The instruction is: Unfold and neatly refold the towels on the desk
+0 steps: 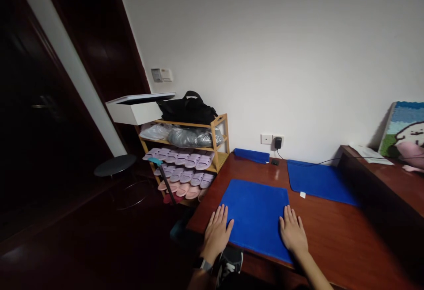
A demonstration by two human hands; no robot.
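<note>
A blue cloth (pixel 256 212) lies spread flat near the front edge of the brown wooden table (pixel 334 232). On its left edge rests my left hand (pixel 217 231), palm down with the fingers stretched out. My right hand (pixel 293 229) lies flat at the cloth's right edge, fingers extended and thumb a little apart. Neither hand grips anything. Farther back to the right is a second blue cloth (pixel 318 181), laid flat with a small white tag (pixel 302 195) at its edge. A narrow folded blue cloth (pixel 251 155) sits against the wall.
Left of the table stands a wooden rack (pixel 219 162) with slippers (pixel 187 159), wrapped bags, a black bag (pixel 190 108) and a white box (pixel 132 112). A charger (pixel 278 142) with a cable is plugged in. A round stool (pixel 115 165) stands farther left. A raised ledge (pixel 380 179) borders the right.
</note>
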